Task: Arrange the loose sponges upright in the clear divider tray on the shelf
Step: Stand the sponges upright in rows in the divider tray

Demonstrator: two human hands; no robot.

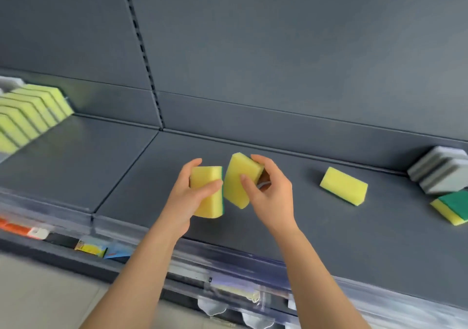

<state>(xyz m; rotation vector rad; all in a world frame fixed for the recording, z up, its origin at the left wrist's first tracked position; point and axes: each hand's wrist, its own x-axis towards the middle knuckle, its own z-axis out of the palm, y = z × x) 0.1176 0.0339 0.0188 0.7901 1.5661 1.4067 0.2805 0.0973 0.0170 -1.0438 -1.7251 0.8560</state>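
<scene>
My left hand (188, 194) grips a yellow sponge with a green scouring edge (206, 202), held above the middle of the grey shelf. Right beside it, my right hand (271, 192) holds a second yellow sponge (238, 179), tilted, its lower corner almost touching the first. Another yellow sponge (343, 185) lies flat on the shelf to the right. At the right edge a yellow-and-green sponge (452, 208) lies green side up. Far left, a row of several yellow-green sponges (27, 114) stands upright and close together; the clear divider tray around them is hard to make out.
Grey and white sponges (440, 174) are stacked at the far right against the back panel. A clear plastic price strip (228, 260) runs along the shelf's front edge. Coloured packages (88, 249) sit on a lower shelf at the left. Bare grey shelf (76, 166) stretches between the row and my hands.
</scene>
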